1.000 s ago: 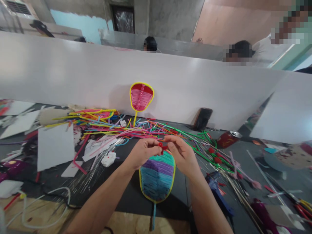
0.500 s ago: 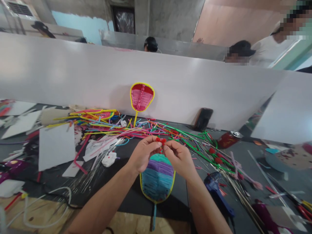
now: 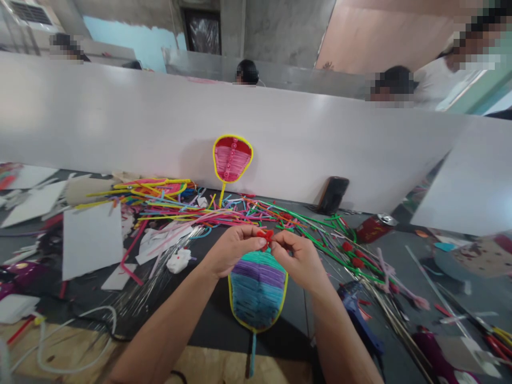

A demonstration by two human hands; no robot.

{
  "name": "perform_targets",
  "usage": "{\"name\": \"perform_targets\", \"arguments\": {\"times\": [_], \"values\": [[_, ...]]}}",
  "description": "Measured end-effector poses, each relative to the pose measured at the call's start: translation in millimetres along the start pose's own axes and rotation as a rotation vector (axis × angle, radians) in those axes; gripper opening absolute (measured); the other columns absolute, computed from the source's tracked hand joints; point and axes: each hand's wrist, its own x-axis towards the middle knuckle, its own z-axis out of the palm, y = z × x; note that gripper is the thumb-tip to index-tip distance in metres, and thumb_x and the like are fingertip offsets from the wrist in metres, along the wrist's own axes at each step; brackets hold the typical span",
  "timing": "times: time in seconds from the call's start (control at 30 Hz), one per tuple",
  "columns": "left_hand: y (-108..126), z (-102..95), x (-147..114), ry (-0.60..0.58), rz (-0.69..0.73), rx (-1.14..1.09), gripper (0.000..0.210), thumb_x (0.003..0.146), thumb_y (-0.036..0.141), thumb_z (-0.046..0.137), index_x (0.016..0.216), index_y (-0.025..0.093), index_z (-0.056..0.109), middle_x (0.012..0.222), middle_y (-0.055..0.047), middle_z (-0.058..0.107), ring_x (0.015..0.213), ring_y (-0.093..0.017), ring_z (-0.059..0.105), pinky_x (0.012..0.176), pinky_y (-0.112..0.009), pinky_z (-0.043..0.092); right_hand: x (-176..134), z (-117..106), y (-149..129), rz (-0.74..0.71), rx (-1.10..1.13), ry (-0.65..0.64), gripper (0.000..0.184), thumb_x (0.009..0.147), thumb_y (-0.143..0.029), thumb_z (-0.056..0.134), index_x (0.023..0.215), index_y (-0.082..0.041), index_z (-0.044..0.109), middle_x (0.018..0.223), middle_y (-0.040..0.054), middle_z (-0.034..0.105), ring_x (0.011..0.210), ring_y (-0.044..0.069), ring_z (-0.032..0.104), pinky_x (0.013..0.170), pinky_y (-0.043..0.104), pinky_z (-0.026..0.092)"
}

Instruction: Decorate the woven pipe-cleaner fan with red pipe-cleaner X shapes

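Note:
Between both sets of fingertips is a small red fuzzy pipe-cleaner piece (image 3: 264, 236), bent into petal-like loops. My left hand (image 3: 237, 249) pinches it from the left, thumb against the fingers. From the right, my right hand (image 3: 296, 260) grips its other side with thumb and forefinger. Just below the hands lies a paddle-shaped fan (image 3: 258, 298) covered in teal, purple and blue pipe cleaners, with a yellow rim and a blue handle. Its top edge is partly hidden by my hands. Another fan (image 3: 232, 162), pink and red with a bead row, leans upright against the white divider.
Loose pipe cleaners (image 3: 208, 212) spread across the back of the table. A phone (image 3: 334, 194) and a red can (image 3: 374, 228) stand at the back right. A blue glue gun (image 3: 358, 314) lies beside my right forearm. White card (image 3: 93, 240) lies at the left. People sit beyond the divider.
The red piece has turned between my fingers and shows more of its loops. My left hand has shifted slightly left and down. Both fans stay in place.

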Motion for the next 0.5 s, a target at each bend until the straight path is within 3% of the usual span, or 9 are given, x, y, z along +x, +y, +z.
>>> {"name": "perform_targets", "arguments": {"times": [0.3,0.5], "values": [[-0.7,2.8,1.3,0.012,-0.006,0.018,0.010,0.064,0.020,0.072,0.068,0.012,0.067,0.061,0.001,0.061,0.059,-0.009,0.051,0.062,-0.022,0.040,-0.3,-0.8,-1.9,-0.042,-0.043,-0.016,0.016,0.078,-0.018,0.050,0.063,-0.017,0.054,0.056,-0.0046,0.045,0.053,0.008,0.040,0.052,0.019,0.034],[-4.1,9.9,0.6,0.085,0.040,-0.149,0.012,0.067,0.022,0.073,0.074,0.015,0.066,0.069,0.001,0.063,0.064,-0.009,0.055,0.066,-0.022,0.042,0.6,2.4,3.2,0.009,0.131,-0.013,0.017,0.082,-0.031,0.054,0.076,-0.016,0.058,0.062,-0.0026,0.050,0.055,0.010,0.043,0.051,0.020,0.036]]}}
